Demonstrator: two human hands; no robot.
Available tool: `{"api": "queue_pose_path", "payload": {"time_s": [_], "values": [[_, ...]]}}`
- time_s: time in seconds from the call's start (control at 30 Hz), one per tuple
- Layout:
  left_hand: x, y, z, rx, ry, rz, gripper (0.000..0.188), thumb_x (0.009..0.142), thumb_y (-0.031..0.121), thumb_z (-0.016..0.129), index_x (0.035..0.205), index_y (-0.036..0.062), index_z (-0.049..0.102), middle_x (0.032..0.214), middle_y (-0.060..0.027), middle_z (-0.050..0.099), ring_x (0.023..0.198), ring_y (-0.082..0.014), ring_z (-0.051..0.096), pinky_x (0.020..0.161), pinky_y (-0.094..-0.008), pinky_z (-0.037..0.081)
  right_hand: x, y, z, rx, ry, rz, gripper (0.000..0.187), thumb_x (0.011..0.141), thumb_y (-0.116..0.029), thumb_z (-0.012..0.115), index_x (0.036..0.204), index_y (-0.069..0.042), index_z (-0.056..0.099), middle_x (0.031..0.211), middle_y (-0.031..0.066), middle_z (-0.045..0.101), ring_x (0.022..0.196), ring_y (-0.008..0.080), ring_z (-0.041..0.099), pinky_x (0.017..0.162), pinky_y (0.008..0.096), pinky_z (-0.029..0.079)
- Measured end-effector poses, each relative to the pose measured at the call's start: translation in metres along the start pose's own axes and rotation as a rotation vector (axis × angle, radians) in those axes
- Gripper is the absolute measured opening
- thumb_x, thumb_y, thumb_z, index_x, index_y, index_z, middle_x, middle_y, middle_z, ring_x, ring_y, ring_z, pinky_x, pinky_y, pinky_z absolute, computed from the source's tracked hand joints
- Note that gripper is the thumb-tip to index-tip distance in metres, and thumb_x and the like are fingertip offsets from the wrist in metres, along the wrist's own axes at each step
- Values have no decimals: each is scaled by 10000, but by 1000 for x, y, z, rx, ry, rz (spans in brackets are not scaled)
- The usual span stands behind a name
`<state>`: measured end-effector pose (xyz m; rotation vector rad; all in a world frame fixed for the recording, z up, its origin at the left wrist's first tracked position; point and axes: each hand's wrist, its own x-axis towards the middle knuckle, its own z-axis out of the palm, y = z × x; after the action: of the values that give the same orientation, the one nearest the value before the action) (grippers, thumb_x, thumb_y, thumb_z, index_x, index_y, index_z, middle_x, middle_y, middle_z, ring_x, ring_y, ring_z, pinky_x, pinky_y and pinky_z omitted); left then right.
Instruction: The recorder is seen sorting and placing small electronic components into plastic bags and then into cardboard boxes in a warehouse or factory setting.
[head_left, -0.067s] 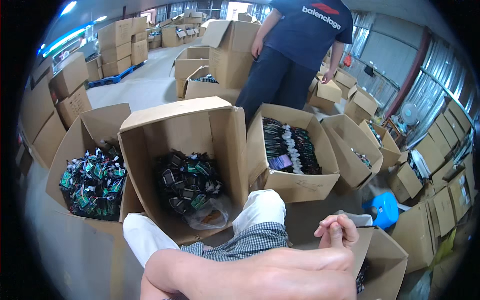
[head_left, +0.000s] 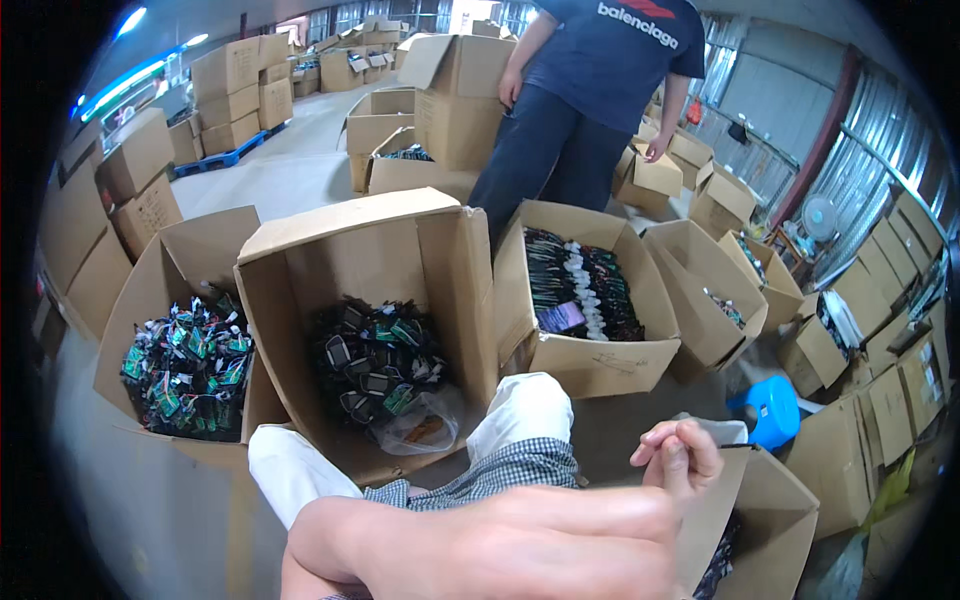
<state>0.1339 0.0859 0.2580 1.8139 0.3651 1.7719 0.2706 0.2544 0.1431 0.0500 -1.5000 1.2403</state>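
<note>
Right hand [head_left: 682, 462] lower right, fingers curled nearly closed, nothing visible held. Left hand [head_left: 560, 535] blurred, lower centre, grip can't tell. Open box [head_left: 785, 510] lower right, near right hand, likely for easy reach.

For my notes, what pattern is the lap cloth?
The cloth is checked, dark and white; best in head view.

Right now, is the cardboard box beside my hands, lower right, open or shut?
Open: the cardboard box stands uncovered; dark contents, too unclear to identify, show inside.
</note>
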Motion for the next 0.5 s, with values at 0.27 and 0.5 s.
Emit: {"api": "queue_pose_path", "payload": {"time_s": [0.27, 0.5], "values": [[-16, 35, -1, 170, 725, -157, 181, 878, 131, 571, 726, 70, 494, 874, -107, 544, 757, -196, 586, 671, -337, 503, 88, -76, 41, 458, -445, -146, 244, 951, -236, 498, 1083, -55, 595, 921, 134, 566, 667, 205, 580, 581, 275, 509], [-118, 173, -24, -182, 242, 114, 284, 747, -101, 630, 1009, 0, 597, 1045, -124, 577, 902, -213, 567, 761, -307, 484, 102, -112, 50, 419, -433, -247, 226, 950, -188, 484, 1071, -33, 595, 1001, 118, 559, 773, 222, 586, 664, 294, 490]]}}
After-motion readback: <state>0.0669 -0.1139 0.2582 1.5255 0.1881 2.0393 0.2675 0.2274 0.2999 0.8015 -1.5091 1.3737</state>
